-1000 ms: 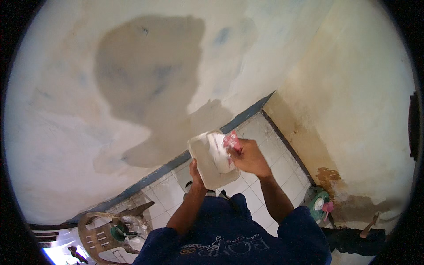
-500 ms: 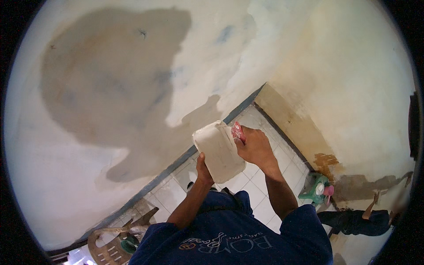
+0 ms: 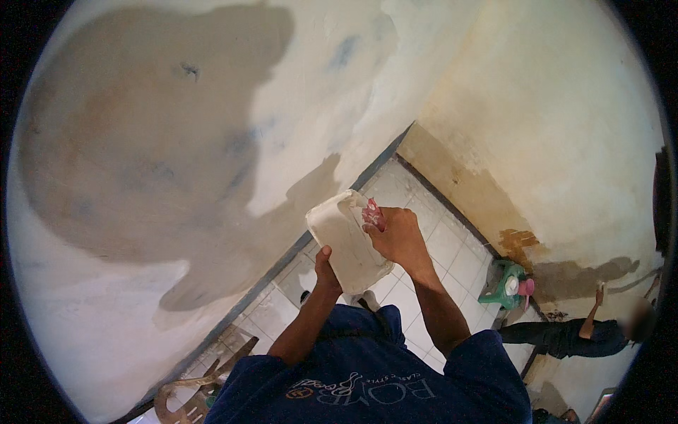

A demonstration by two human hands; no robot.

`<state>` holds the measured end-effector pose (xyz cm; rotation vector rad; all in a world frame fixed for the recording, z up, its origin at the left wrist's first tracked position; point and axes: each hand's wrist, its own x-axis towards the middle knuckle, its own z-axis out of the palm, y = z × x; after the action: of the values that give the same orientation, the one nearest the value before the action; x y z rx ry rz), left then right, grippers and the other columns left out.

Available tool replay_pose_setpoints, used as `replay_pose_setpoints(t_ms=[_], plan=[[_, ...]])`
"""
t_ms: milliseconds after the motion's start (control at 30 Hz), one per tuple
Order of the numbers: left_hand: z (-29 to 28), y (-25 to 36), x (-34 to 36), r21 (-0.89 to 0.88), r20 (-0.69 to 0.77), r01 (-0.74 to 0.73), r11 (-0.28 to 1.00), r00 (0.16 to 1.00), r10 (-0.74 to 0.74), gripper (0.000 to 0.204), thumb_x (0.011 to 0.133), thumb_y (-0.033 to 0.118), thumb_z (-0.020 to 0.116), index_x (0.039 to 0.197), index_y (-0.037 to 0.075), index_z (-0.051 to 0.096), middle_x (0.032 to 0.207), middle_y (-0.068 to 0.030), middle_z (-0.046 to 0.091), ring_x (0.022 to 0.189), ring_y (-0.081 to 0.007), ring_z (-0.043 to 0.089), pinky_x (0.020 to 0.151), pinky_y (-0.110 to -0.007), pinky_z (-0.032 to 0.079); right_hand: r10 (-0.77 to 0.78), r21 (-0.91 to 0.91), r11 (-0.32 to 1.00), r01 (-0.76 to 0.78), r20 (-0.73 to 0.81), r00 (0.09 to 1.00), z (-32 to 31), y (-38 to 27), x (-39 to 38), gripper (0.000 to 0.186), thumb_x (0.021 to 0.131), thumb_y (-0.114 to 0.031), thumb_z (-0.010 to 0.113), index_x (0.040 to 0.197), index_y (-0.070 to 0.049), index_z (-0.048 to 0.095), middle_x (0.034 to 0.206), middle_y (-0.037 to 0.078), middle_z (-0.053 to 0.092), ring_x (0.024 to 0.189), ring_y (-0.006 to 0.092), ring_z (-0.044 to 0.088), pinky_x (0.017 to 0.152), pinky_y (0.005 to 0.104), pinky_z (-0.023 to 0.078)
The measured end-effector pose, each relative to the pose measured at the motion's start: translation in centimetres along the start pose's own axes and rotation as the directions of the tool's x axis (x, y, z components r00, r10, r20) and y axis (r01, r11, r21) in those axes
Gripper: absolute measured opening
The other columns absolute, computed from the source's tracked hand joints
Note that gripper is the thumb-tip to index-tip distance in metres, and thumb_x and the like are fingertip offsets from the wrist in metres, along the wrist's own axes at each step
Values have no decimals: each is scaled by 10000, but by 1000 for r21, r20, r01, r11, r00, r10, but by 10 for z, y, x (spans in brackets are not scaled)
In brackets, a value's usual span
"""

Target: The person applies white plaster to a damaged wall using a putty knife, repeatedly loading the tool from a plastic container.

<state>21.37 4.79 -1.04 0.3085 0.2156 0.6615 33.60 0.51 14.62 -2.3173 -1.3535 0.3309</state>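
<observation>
My left hand [image 3: 325,272] grips the left side of an off-white rectangular tray [image 3: 337,247], thumb on the rim, at waist height in front of me. My right hand [image 3: 397,233] is closed on a pink, white-smeared tool handle [image 3: 374,214] over the tray's upper right part. The tool's lower end is mostly hidden by the tray and my fingers. Pale, smeared material coats the tray. Behind it stands a white wall [image 3: 127,127] with bluish and brownish patches and my shadow on it.
A second wall [image 3: 551,106] meets it in a corner over white floor tiles [image 3: 445,233]. A green container [image 3: 510,293] with pink and white items stands right. A co-worker [image 3: 579,336] raises an arm toward the right wall. A beige plastic chair [image 3: 169,406] is lower left.
My right hand and the tool shifted over the tray, rising out, then moving slightly left. The tray moved up and right. The view shifted, showing more of the co-worker and less of the chair.
</observation>
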Motion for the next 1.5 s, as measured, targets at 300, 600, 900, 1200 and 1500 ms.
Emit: replay_pose_setpoints(t_ms=[300, 600, 900, 1200, 1500], plan=[[-8, -6, 16, -24, 71, -155, 988, 985, 156, 916, 746, 602, 631, 1436, 66, 352, 1342, -155, 507, 1197, -345, 531, 995, -497, 454, -189, 185, 956, 228, -206, 960, -17, 0, -4, 137, 775, -121, 695, 867, -19, 686, 694, 202, 631, 624, 374, 622, 583, 386, 490], [10, -1, 20, -51, 52, -119, 992, 991, 121, 873, 770, 517, 663, 1442, 66, 337, 1363, -156, 493, 1226, -347, 511, 1035, -503, 420, -283, -138, 957, 257, -231, 931, -20, -16, 5, 120, 749, -79, 671, 848, -11, 657, 750, 170, 624, 724, 364, 632, 614, 428, 494], [12, -2, 26, -80, 46, -83, 993, 995, 87, 831, 743, 414, 645, 1424, 39, 350, 1337, -179, 510, 1219, -349, 515, 1028, -499, 424, -295, -114, 953, 281, -126, 947, -9, -1, 32, 149, 747, -123, 694, 820, 2, 660, 722, 201, 622, 682, 398, 626, 629, 454, 494], [14, -2, 28, -45, -51, -65, 997, 997, 62, 774, 767, 416, 631, 1400, 42, 387, 1324, -172, 523, 1200, -353, 528, 1024, -501, 432, -389, 139, 908, 395, -68, 919, -2, -1, 33, 119, 737, -107, 694, 762, 3, 659, 699, 226, 616, 682, 404, 630, 609, 429, 494], [25, 0, 25, -25, -78, -63, 998, 995, 61, 792, 766, 471, 618, 1406, 65, 388, 1330, -182, 512, 1207, -366, 519, 1034, -507, 420, -321, 243, 920, 309, 13, 947, -6, -2, 34, 119, 748, -104, 700, 842, -32, 686, 710, 203, 636, 641, 363, 636, 593, 380, 497]])
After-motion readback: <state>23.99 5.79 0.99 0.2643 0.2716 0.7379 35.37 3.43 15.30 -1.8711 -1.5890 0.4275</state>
